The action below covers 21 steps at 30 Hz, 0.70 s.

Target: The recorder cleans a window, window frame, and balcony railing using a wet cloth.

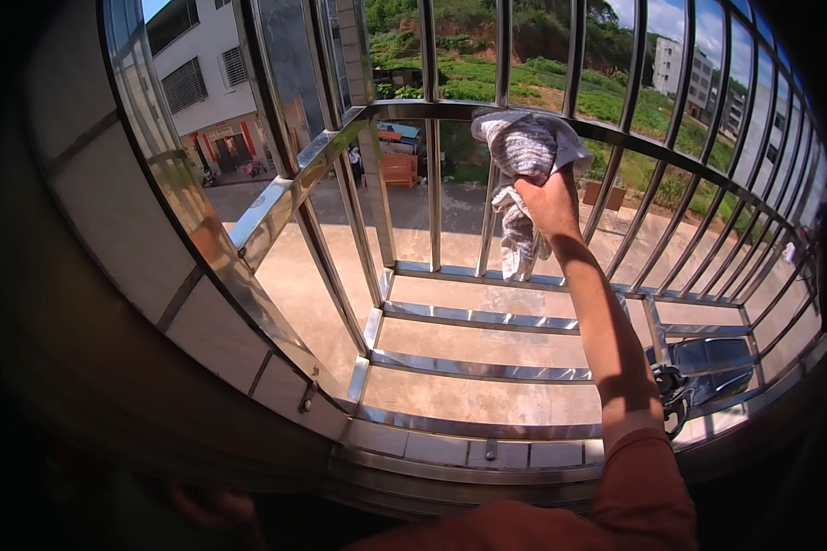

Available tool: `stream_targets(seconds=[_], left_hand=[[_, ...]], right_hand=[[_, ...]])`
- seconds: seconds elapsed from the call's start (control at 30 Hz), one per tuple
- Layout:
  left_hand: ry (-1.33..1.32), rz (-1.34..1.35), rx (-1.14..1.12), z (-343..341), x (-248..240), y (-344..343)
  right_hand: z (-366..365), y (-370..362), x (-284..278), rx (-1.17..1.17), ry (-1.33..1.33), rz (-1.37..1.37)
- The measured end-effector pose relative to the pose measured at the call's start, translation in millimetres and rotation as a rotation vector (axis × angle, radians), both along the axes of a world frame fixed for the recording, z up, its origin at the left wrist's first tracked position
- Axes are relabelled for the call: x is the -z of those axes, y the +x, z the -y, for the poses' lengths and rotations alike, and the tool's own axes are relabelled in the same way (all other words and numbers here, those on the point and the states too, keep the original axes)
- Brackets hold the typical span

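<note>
My right arm reaches out through the window opening to a shiny metal window cage. A crumpled grey-and-white cloth (522, 147) is bunched in my right hand (551, 200), which is closed round it. The cloth lies over the curved horizontal rail (606, 135) of the cage, and one end of it hangs down beside the upright bars. In the dark at the lower left, a dim shape that looks like my left hand (216, 510) shows inside the window; its fingers are too dark to make out.
Upright bars (435, 193) and flat floor slats (478, 367) form the cage. A black object (675, 395) stands at its right, near the forearm. The tiled sill (441, 448) and window frame edge lie close. Far below are paved ground, a dark car (712, 363) and buildings.
</note>
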<state>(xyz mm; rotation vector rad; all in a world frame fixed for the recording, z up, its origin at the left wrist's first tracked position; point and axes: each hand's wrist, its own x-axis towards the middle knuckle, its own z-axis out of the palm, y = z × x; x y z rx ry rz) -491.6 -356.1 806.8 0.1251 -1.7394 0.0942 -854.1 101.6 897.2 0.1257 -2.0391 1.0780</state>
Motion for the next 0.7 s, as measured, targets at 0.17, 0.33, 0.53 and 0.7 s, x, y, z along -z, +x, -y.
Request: stream_targets(seconds=[0.17, 0.33, 0.53, 0.7], left_hand=[[-0.251, 0.040, -0.176, -1.5, -7.9, 1.9], [0.007, -0.023, -0.035, 64.3, 41.2, 23.0], [-0.051, -0.076, -0.147, 62.4, 35.9, 32.4], [-0.211, -0.049, -0.143, 34.1, 7.2, 34.7]], right_hand=[[69.2, -36.4, -2.7, 0.296, 0.291, -0.266], [66.9, -86.8, 83.0, 0.297, 0.147, 0.104], [53.3, -42.9, 192.6, 0.041, -0.059, 0.314], [55.8, 10.3, 113.8, -0.021, 0.886, 0.836]])
